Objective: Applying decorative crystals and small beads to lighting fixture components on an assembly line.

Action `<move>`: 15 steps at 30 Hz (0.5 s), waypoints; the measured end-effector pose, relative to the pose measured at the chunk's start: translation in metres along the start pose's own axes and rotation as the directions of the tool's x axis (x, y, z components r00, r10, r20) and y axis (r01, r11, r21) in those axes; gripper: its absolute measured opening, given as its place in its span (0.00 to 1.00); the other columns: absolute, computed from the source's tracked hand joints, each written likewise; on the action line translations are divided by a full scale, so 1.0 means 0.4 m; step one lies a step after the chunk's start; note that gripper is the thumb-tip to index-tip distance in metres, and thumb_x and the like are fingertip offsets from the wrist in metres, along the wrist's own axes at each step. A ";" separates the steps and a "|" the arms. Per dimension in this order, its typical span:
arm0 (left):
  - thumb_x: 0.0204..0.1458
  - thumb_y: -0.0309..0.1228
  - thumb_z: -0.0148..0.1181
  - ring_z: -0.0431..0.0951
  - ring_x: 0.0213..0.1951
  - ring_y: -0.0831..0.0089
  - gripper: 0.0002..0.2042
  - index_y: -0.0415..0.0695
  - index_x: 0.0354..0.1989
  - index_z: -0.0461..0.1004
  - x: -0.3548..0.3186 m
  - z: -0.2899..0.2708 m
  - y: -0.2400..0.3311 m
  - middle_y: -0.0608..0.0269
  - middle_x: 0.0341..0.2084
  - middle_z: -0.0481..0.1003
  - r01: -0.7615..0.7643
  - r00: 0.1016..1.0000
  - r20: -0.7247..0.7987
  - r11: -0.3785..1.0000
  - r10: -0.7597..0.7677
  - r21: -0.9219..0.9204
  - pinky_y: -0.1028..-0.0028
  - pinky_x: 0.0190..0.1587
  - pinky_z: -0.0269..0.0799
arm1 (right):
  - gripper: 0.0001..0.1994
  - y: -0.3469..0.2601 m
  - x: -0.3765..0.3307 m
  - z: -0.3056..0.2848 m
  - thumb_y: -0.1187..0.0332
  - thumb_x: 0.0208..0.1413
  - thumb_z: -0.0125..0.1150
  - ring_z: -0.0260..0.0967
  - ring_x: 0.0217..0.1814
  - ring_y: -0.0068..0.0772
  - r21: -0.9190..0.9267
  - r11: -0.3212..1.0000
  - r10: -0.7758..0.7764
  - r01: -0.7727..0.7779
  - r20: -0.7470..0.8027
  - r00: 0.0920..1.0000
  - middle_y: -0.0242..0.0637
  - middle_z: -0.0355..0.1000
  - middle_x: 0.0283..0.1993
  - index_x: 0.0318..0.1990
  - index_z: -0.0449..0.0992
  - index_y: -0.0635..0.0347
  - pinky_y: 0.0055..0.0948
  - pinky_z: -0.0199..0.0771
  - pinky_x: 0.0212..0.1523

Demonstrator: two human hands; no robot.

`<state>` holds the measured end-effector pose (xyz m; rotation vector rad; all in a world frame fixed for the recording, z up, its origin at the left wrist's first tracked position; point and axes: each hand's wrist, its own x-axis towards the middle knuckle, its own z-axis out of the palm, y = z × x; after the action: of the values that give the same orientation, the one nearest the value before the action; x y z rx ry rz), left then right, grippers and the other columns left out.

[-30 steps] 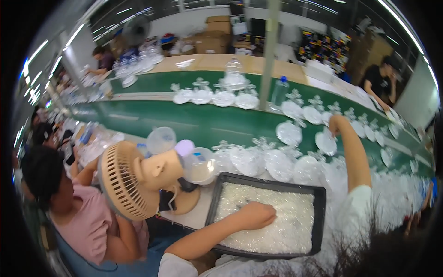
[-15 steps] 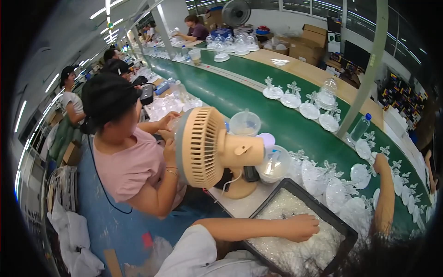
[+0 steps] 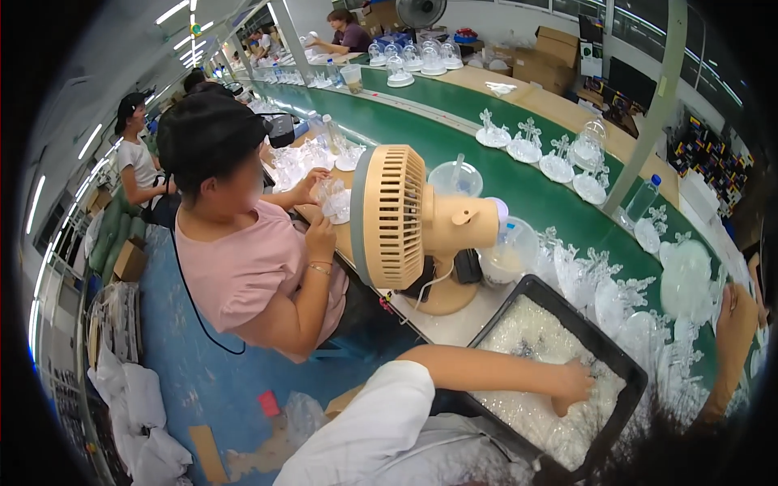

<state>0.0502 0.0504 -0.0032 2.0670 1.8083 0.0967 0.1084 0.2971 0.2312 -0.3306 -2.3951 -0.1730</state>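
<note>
My left hand (image 3: 574,387) reaches down into a black tray (image 3: 592,326) filled with glittering white granules (image 3: 519,417). Its fingertips are sunk among them, so their grip is hidden. At the far right, my right hand (image 3: 736,312) is raised over the green belt with its fingers closed. By those fingers is a clear, frosted round-based ornament (image 3: 686,275), blurred, which they seem to hold by its edge. Between the tray and the belt lie crowded clear ornaments (image 3: 608,296) with round bases and cross-shaped tops.
A beige fan (image 3: 393,219) stands left of the tray, beside a clear tub (image 3: 510,255). A co-worker in pink (image 3: 251,267) handles a clear piece (image 3: 334,201). More ornaments (image 3: 557,166), a blue-capped bottle (image 3: 644,198) and a pole (image 3: 648,113) stand across the green belt (image 3: 389,121).
My left hand has shifted right within the tray and its fingers have dipped into the granules. My right hand has moved right, away from the row of ornaments on the belt. The view has shifted.
</note>
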 end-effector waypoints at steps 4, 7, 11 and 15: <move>0.42 0.45 0.64 0.67 0.58 0.53 0.26 0.51 0.52 0.77 -0.109 -0.046 0.005 0.53 0.54 0.69 0.160 0.980 0.129 0.986 -0.153 -0.048 0.55 0.56 0.67 | 0.02 -0.190 -0.229 -0.077 0.79 0.56 0.54 0.70 0.35 0.56 0.146 0.988 0.028 -0.058 0.202 0.979 0.51 0.73 0.33 0.34 0.73 0.67 0.42 0.69 0.39; 0.42 0.44 0.65 0.66 0.58 0.52 0.27 0.47 0.53 0.75 -0.174 -0.072 -0.001 0.51 0.54 0.68 0.294 0.956 0.032 0.952 -0.292 -0.090 0.55 0.56 0.67 | 0.03 -0.277 -0.381 -0.069 0.80 0.51 0.56 0.69 0.35 0.56 0.092 0.987 0.095 -0.130 0.314 0.945 0.49 0.71 0.31 0.33 0.73 0.65 0.46 0.67 0.36; 0.43 0.43 0.67 0.68 0.57 0.51 0.33 0.42 0.59 0.67 -0.209 -0.072 -0.016 0.45 0.55 0.67 0.561 0.823 0.004 0.811 -0.568 -0.164 0.56 0.52 0.71 | 0.02 -0.338 -0.491 -0.025 0.74 0.55 0.58 0.69 0.33 0.56 -0.018 0.980 0.190 -0.198 0.379 0.906 0.48 0.70 0.31 0.34 0.73 0.63 0.48 0.66 0.34; 0.45 0.38 0.64 0.73 0.51 0.45 0.33 0.35 0.59 0.63 -0.187 -0.037 -0.035 0.40 0.53 0.66 0.518 0.841 0.028 0.788 -0.541 -0.333 0.51 0.48 0.74 | 0.02 -0.362 -0.536 0.030 0.74 0.56 0.57 0.70 0.32 0.57 -0.101 0.953 0.302 -0.287 0.427 0.852 0.50 0.70 0.29 0.35 0.73 0.61 0.50 0.67 0.32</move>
<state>0.0202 -0.0168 0.0210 1.2840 2.1751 0.2938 0.2143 0.1202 0.0746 -0.8254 -2.7431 0.0079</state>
